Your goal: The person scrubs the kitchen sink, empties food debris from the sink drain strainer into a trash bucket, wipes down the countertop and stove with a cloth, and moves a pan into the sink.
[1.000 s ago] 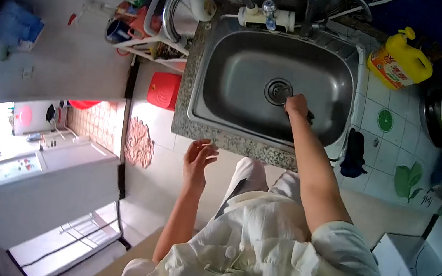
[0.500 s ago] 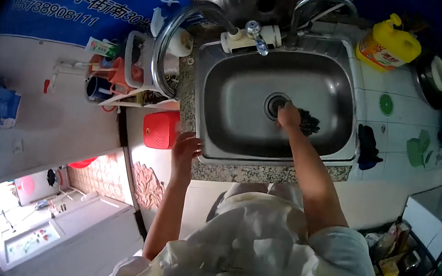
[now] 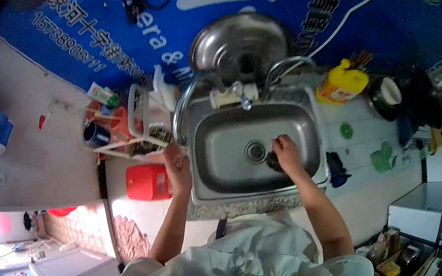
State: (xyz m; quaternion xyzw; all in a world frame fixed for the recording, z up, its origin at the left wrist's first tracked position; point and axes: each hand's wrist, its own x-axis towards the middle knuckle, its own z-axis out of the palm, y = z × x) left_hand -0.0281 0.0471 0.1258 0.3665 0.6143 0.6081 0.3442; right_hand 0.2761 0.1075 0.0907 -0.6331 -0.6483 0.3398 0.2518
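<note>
My right hand [image 3: 286, 154] is inside the steel sink [image 3: 216, 168], to the right of the round drain [image 3: 255, 152]. Its fingers are drawn together, and what they hold, if anything, is too small to make out. A dark clump [image 3: 273, 162] lies beneath that hand on the sink floor. At the sink's left edge, my left hand [image 3: 178, 170] is raised with loosely spread, slightly blurred fingers and nothing visible in them. The curved faucet [image 3: 182, 110] rises just above it.
A red bin [image 3: 147, 182] stands left of the counter, below a rack with cups [image 3: 98, 135]. A yellow jug [image 3: 342, 84] and a dark cloth [image 3: 336, 169] are right of the sink. Behind the faucet leans a large metal lid [image 3: 240, 44].
The camera view has tilted up, showing more wall. My right hand has come away from the drain, which is now uncovered. My left hand has shifted up along the sink's left side.
</note>
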